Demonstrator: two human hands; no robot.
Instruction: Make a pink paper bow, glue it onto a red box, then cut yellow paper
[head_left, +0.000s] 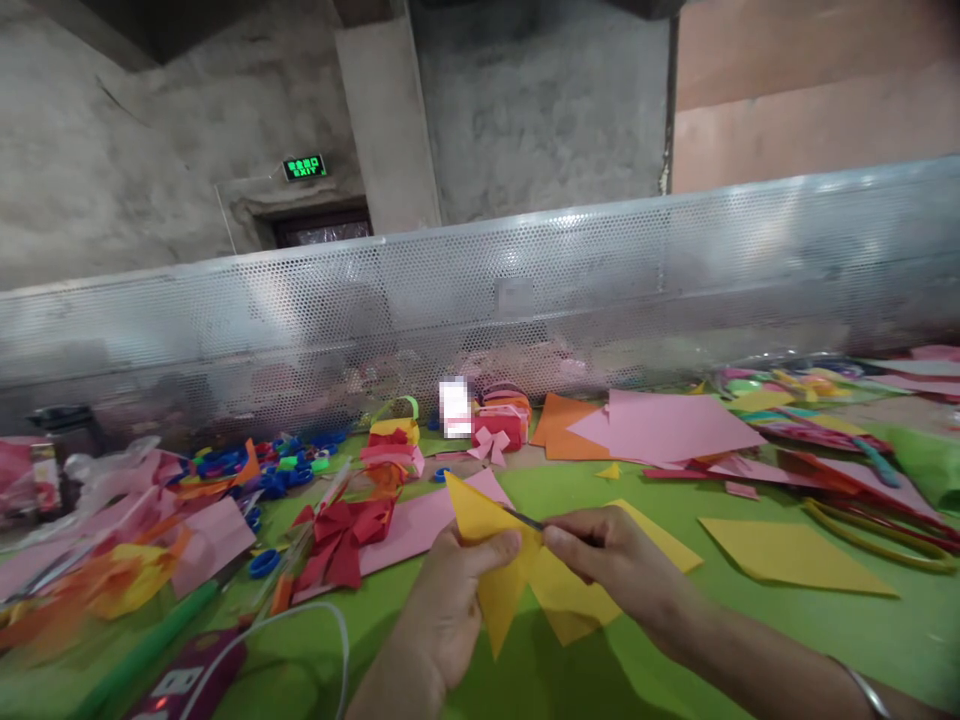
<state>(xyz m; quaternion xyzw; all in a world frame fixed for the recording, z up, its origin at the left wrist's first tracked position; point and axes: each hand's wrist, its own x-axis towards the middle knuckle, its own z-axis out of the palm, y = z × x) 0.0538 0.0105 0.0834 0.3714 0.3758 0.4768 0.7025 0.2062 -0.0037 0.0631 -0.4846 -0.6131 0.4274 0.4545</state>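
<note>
My left hand (450,595) is closed on a folded yellow sheet (474,512), its thumb pressed on the face and one corner pointing up. My right hand (611,545) pinches a thin, dark, pointed tool (525,520), whose tip lies against the yellow sheet near my left thumb. The kind of tool cannot be made out, as the fingers cover most of it. Beneath and behind the hands are more yellow pieces (574,608), partly hidden. A separate flat yellow sheet (795,556) lies to the right of my right hand.
A green tabletop (292,690) carries pink sheets (667,425), a red bow (345,530), small finished bags (501,425) and blue rings (264,564). A power strip (187,675) with a white cable sits front left. A perforated metal screen (600,290) stands along the back.
</note>
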